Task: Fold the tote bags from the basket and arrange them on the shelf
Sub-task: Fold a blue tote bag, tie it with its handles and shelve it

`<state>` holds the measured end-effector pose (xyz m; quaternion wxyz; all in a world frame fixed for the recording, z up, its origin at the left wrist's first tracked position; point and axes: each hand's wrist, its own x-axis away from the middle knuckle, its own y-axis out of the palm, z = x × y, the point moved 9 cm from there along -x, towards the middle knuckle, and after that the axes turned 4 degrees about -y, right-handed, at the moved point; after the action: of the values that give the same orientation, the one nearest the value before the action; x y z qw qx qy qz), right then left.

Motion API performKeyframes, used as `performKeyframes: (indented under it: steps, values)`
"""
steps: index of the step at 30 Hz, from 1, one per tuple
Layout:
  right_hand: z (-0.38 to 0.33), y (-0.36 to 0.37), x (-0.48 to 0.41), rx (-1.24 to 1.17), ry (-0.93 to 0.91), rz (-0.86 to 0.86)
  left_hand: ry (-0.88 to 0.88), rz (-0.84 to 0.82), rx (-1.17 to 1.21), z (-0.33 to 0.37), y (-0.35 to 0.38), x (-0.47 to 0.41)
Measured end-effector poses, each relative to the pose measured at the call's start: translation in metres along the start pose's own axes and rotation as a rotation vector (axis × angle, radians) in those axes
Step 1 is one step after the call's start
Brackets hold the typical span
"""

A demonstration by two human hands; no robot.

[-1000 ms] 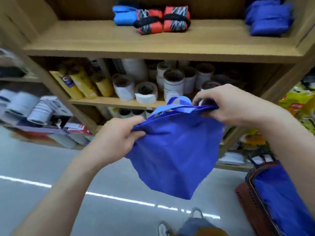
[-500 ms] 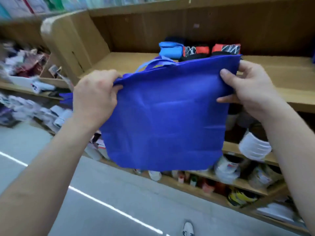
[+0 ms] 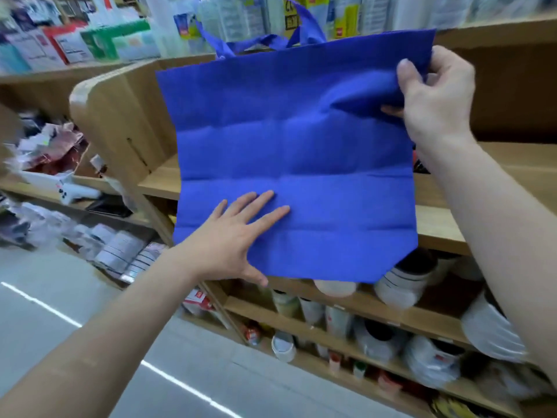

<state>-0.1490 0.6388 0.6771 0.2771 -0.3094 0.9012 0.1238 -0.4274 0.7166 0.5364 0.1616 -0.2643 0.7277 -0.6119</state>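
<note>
Tote bag (image 3: 295, 164), blue, hanging flat in the air in front of the wooden shelf (image 3: 482, 206), mouth and handles up top, bottom hem drooping past the shelf's front edge. Pinched at its upper right corner by the right hand (image 3: 437, 98), thumb on the near face, fingers tucked behind the cloth. Left hand (image 3: 235, 236) not gripping anything, just spread open, palm pressed flat on the lower left of the panel, fingers pointing up and to the right.

Key bit for the next move, probably: three horizontal creases running straight across the bag, so the fold axis lies side to side, and the left hand already sits on the lowest band, nearest the bottom hem. Looks like smoothing before flipping the bottom up along those old creases, or laying the bag down on the shelf board just behind it. Only guessing there.

Containers: basket not in view at all. Lower shelves crammed with tape rolls (image 3: 401, 285) and tubs, too blurry to call more. Any folded bags up on the shelf hidden behind the cloth.
</note>
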Motion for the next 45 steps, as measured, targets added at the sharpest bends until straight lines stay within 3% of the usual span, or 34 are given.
performKeyframes:
  steps: [2, 5, 7, 9, 11, 13, 15, 18, 20, 22, 24, 26, 29, 30, 32, 34, 36, 39, 42, 45]
  values:
    - [0.009, 0.007, -0.008, 0.113, -0.016, -0.011, 0.013, 0.000, -0.033, -0.008, 0.006, -0.002]
    - [-0.006, 0.020, 0.005, 0.515, -0.203, -0.161, 0.043, 0.016, 0.017, -0.024, 0.005, -0.008]
    - [-0.020, 0.044, 0.038, 0.602, -0.292, -0.488, 0.074, -0.008, 0.106, -0.035, 0.004, -0.011]
    - [-0.003, 0.070, 0.092, 0.632, -0.091, -0.973, 0.117, -0.022, 0.254, -0.047, -0.001, -0.014]
    - [0.025, 0.076, 0.136, 0.815, 0.042, -1.264, 0.155, -0.001, 0.397, -0.064, -0.011, -0.015]
    - [0.039, 0.070, 0.144, 0.881, 0.032, -1.187, 0.165, 0.022, 0.420, -0.090, -0.016, -0.013]
    - [0.037, 0.062, 0.132, 0.757, 0.111, -0.913, 0.119, 0.023, 0.482, -0.130, -0.017, -0.012]
    - [0.039, 0.046, 0.123, 0.591, 0.320, -0.582, -0.014, 0.007, 0.859, -0.187, -0.014, -0.017]
    - [0.038, 0.038, 0.118, 0.574, 0.338, -0.354, -0.140, 0.097, 1.088, -0.211, -0.007, -0.024]
    - [0.031, 0.038, 0.117, 0.639, 0.264, -0.166, -0.230, 0.357, 0.902, -0.225, -0.010, -0.028]
    - [0.027, 0.042, 0.121, 0.755, 0.181, -0.092, -0.268, 0.538, 0.753, -0.224, -0.011, -0.026]
    - [0.024, 0.047, 0.124, 0.825, 0.111, -0.085, -0.196, 0.586, 0.727, -0.217, -0.009, -0.028]
    - [0.026, 0.059, 0.123, 0.958, -0.019, -0.204, 0.084, 0.680, 0.502, -0.197, -0.021, -0.029]
    - [0.029, 0.064, 0.122, 1.011, -0.049, -0.269, 0.183, 0.655, 0.425, -0.190, -0.020, -0.032]
    - [0.035, 0.072, 0.121, 1.114, -0.090, -0.403, 0.282, 0.376, 0.455, -0.187, -0.003, -0.045]
    - [0.042, 0.074, 0.119, 1.142, -0.011, -0.542, 0.305, 0.122, 0.561, -0.188, 0.014, -0.047]
    - [0.048, 0.071, 0.118, 1.120, 0.112, -0.685, 0.326, 0.117, 0.569, -0.190, 0.014, -0.046]
    - [0.053, 0.068, 0.122, 1.102, 0.149, -0.833, 0.280, 0.132, 0.699, -0.200, 0.007, -0.049]
    - [0.057, 0.059, 0.122, 1.019, 0.174, -0.811, 0.185, 0.054, 0.891, -0.213, 0.010, -0.052]
    - [0.054, 0.052, 0.120, 0.758, 0.284, -0.723, 0.052, 0.059, 1.070, -0.228, 0.009, -0.051]
